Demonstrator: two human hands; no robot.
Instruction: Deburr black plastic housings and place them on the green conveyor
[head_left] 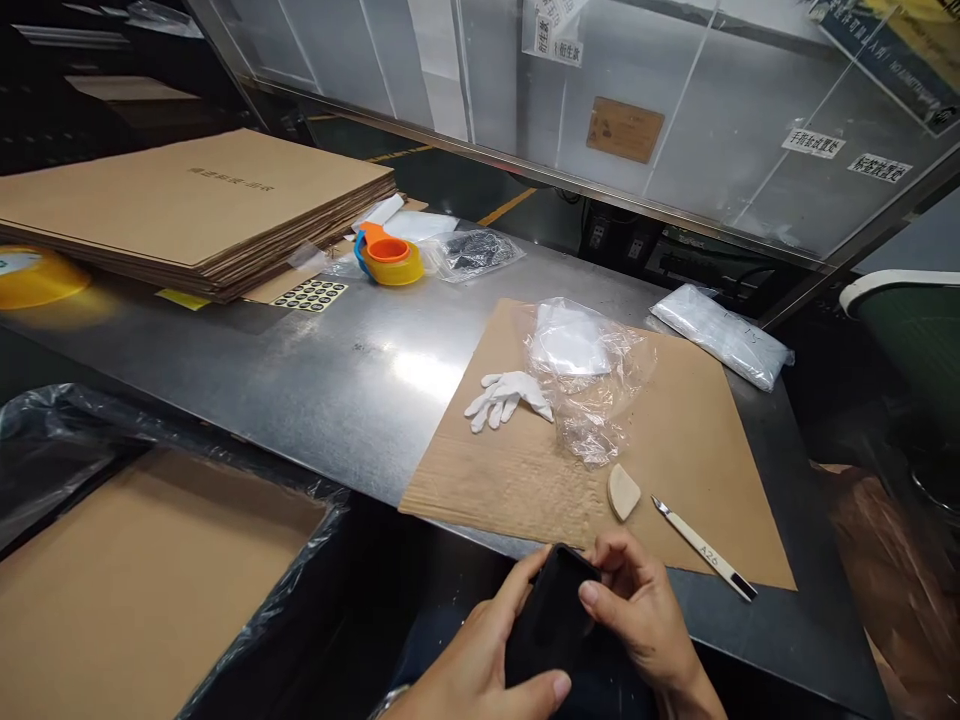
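Observation:
A black phone case [551,625], with rounded corners and a raised rim, is held over the front edge of the table. My left hand [480,655] wraps round its left side, thumb across the lower end. At the upper right corner, my right hand [646,612] pinches the rim between thumb and fingers. Just beyond lie a beige wedge-shaped sponge [623,492] and a craft knife [705,549] marked A26, both on a cardboard sheet [480,490]. Farther back on that sheet are a white glove [508,398] and a clear plastic bag [574,345] with white contents.
A metal table [330,390] carries stacked flat cardboard [210,200], an orange tape dispenser [390,258], a sticker sheet [310,295] and a plastic-wrapped packet [721,335]. Lower left stands an open carton [150,580] edged with black plastic. A translucent panel [495,80] rises behind the table.

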